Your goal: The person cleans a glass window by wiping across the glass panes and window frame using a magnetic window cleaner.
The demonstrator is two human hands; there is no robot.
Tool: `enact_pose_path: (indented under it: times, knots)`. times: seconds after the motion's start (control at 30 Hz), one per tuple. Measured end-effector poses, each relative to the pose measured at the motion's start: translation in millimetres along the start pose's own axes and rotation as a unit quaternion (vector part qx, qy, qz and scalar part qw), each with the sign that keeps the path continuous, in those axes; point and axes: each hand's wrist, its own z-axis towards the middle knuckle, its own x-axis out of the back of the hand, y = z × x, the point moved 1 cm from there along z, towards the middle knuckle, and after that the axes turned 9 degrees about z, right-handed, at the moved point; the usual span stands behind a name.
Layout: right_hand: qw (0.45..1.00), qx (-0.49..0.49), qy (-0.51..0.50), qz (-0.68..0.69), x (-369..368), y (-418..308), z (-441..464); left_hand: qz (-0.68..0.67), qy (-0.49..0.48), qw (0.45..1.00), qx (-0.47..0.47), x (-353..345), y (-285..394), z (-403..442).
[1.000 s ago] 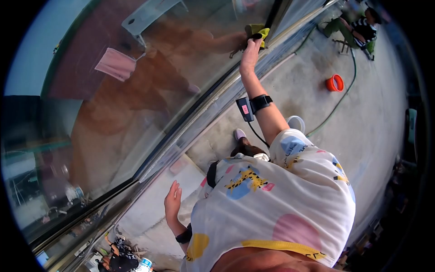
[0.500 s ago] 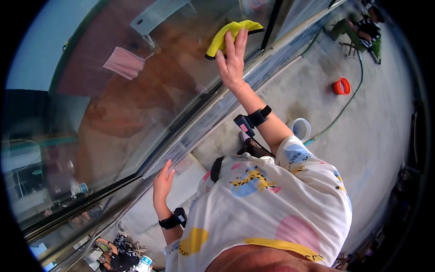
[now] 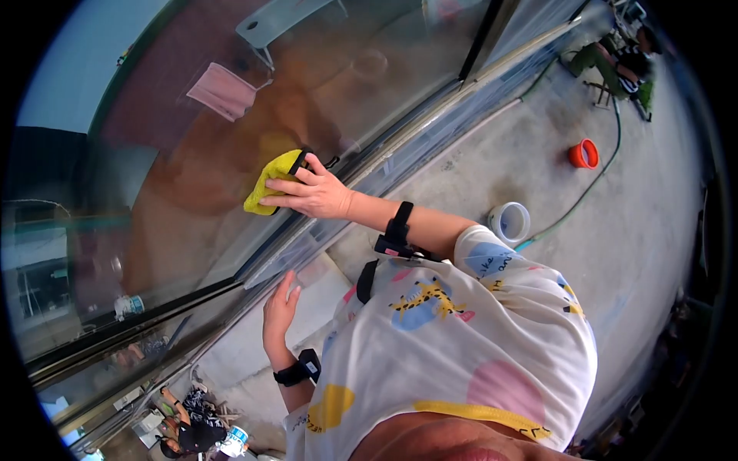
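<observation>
My right hand (image 3: 319, 192) presses a yellow cloth with dark edging (image 3: 275, 180) flat against a large window pane (image 3: 207, 253). Its fingers are spread over the cloth, which is bunched a little under them. My left hand (image 3: 280, 311) is raised near the lower window frame with its fingers apart and nothing in it. Whether it touches the frame I cannot tell. Behind the glass, or reflected in it, a pink cloth-like piece (image 3: 223, 92) and a pale bench-like shape (image 3: 269, 23) show.
A white bucket (image 3: 510, 223) and a red bucket (image 3: 584, 154) stand on the concrete floor, with a green hose (image 3: 584, 188) running past them. One person (image 3: 615, 65) sits at the upper right. Another person (image 3: 192, 434) is at the lower left near a white-and-blue tub (image 3: 234, 441).
My right hand has swept the yellow cloth down and to the left across the glass, and that arm is now more bent. My left hand has barely moved.
</observation>
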Motion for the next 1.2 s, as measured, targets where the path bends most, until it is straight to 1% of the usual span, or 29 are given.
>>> enact_pose_path:
  times: [0.03, 0.07, 0.1, 0.17, 0.2, 0.23, 0.27, 0.33, 0.37, 0.4, 0.43, 0.47, 0.53, 0.57, 0.6, 0.67, 0.73, 0.77, 0.8, 0.83, 0.87, 0.93, 0.97, 1.07, 1.1, 1.13, 1.2]
  knots:
    - [0.999, 0.018, -0.033, -0.019, -8, -5, -5, -0.011, 0.021, 1.000, -0.019, 3, -2, 0]
    - [0.996, 0.038, -0.065, -0.040, -13, -6, -11, -0.013, 0.026, 0.999, -0.015, 5, -5, -6]
    - [0.996, 0.044, -0.066, -0.039, -17, -1, -20, -0.021, 0.046, 0.999, -0.008, 8, -5, -10]
    - [0.981, 0.106, -0.157, -0.042, -21, 12, -40, -0.035, 0.067, 0.997, 0.000, 5, -14, -20]
    - [0.976, 0.117, -0.178, -0.038, -15, 23, -47, -0.049, 0.071, 0.996, 0.022, -4, -27, -30]
    - [0.974, 0.118, -0.181, -0.062, -6, 31, -51, -0.062, 0.073, 0.994, 0.042, -14, -40, -40]
    - [0.972, 0.119, -0.184, -0.087, 4, 40, -54, -0.065, 0.074, 0.994, 0.039, -26, -53, -49]
    - [0.982, 0.081, -0.111, -0.126, 35, 58, -46, -0.095, 0.056, 0.988, 0.105, -55, -82, -71]
    - [0.992, 0.039, -0.038, -0.112, 55, 67, -35, -0.098, 0.058, 0.988, 0.106, -67, -93, -81]
    - [0.995, -0.003, 0.035, -0.095, 77, 78, -19, -0.101, 0.040, 0.984, 0.141, -79, -103, -91]
    - [0.989, -0.033, 0.093, -0.110, 103, 92, 3, -0.104, 0.020, 0.979, 0.175, -87, -111, -96]
    - [0.978, -0.066, 0.152, -0.127, 131, 104, 26, -0.106, 0.019, 0.978, 0.181, -92, -116, -97]
    - [0.950, -0.148, 0.260, -0.086, 166, 136, 53, -0.123, 0.014, 0.978, 0.168, -102, -125, -99]
    - [0.932, -0.194, 0.302, -0.045, 177, 136, 69, -0.128, 0.033, 0.980, 0.147, -106, -130, -96]
    - [0.934, -0.181, 0.300, -0.073, 174, 142, 67, -0.129, 0.029, 0.978, 0.159, -88, -110, -92]
    - [0.940, -0.186, 0.278, -0.066, 140, 122, 49, -0.131, 0.049, 0.976, 0.167, -81, -106, -80]
    - [0.963, -0.162, 0.204, -0.066, 85, 86, 6, -0.143, 0.072, 0.977, 0.139, -76, -107, -70]
    - [0.979, -0.140, 0.129, -0.068, 61, 69, -21, -0.147, 0.079, 0.975, 0.144, -72, -105, -66]
    - [0.989, -0.117, 0.053, -0.071, 43, 55, -44, -0.126, 0.057, 0.980, 0.146, -64, -101, -65]
    - [0.991, -0.120, 0.023, -0.057, 32, 51, -58, -0.103, 0.037, 0.983, 0.146, -58, -99, -66]
    - [0.992, -0.120, -0.004, -0.049, 29, 51, -61, -0.106, 0.047, 0.983, 0.143, -56, -99, -68]
    - [0.994, -0.060, 0.004, -0.089, 47, 55, -31, -0.101, 0.053, 0.982, 0.153, -57, -102, -67]
    - [0.995, -0.024, 0.039, -0.088, 62, 58, 1, -0.101, 0.059, 0.981, 0.156, -61, -104, -64]
    - [0.978, 0.072, 0.120, -0.154, 133, 52, 136, -0.104, 0.051, 0.983, 0.144, -76, -106, -56]
    - [0.968, 0.118, 0.113, -0.190, 162, 38, 186, -0.108, 0.061, 0.983, 0.134, -76, -105, -49]
    - [0.959, 0.149, 0.126, -0.206, 191, 18, 235, -0.106, 0.067, 0.984, 0.124, -77, -103, -44]
    - [0.931, 0.217, 0.149, -0.254, 237, 1, 323, -0.107, 0.069, 0.985, 0.118, -80, -101, -40]
